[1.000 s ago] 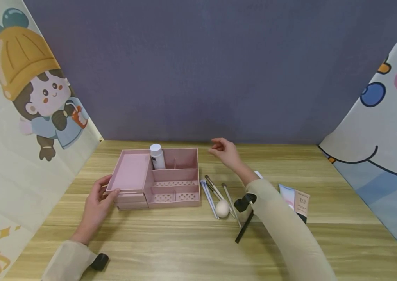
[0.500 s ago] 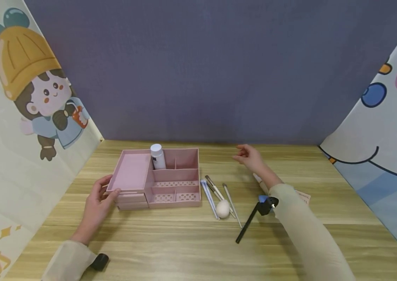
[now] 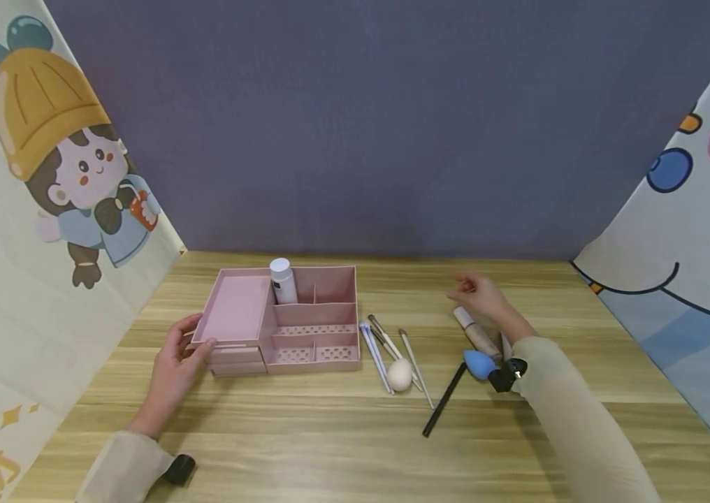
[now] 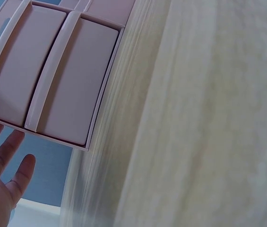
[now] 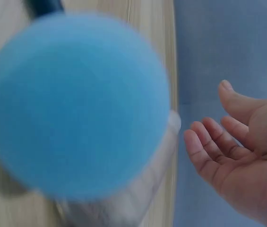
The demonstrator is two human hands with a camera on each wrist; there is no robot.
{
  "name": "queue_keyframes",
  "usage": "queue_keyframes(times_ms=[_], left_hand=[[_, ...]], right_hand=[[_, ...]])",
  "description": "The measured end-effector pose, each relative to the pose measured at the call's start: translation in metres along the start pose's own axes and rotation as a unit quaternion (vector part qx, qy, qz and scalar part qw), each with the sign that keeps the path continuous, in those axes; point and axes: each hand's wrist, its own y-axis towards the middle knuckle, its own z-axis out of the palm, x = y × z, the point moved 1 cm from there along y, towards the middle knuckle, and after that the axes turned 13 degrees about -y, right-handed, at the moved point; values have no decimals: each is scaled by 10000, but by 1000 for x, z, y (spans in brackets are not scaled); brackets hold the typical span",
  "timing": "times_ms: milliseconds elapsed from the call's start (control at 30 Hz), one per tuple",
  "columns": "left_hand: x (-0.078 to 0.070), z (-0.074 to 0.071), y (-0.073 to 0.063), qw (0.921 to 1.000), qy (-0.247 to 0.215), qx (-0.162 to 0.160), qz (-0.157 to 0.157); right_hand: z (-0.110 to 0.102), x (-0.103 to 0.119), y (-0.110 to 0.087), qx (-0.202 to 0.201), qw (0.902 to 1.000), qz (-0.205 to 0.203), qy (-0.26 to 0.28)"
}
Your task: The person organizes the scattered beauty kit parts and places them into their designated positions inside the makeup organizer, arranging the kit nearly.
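Hands (image 3: pixel 174 360) (image 3: pixel 487 299) apart (left against organizer (image 3: pixel 235 307))

Place: a screened-in tabletop booth
Table (image 3: pixel 330 447): wood-grained, seen beneath left hand (image 3: pixel 172 363) and right hand (image 3: pixel 487 299)
Backdrop (image 3: pixel 355 126): plain blue-grey, seen beyond both
Cartoon sheets (image 3: pixel 53 188): placed outward of each hand

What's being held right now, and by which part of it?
The pink organizer, by its near left corner, in the left grip. The right grip holds nothing.
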Motion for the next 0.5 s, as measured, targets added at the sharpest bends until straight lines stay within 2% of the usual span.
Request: queue_keyframes(times_ms=[133,300,400,500], left_hand=[[-1,0,0,10000,4,-11,-32],[-1,0,0,10000,18,10,-66],[-2,0,0,10000,6,13,-58],[-2,0,-1,10000,10,3,-36]], right_hand=[[-4,-9,-3,272,9995,92,155],[-5,-17,-7,860,9951,348,350],[-4,-20,-9,1007,9940,406,99],[-1,-20,-10,903,9949,269,-366]])
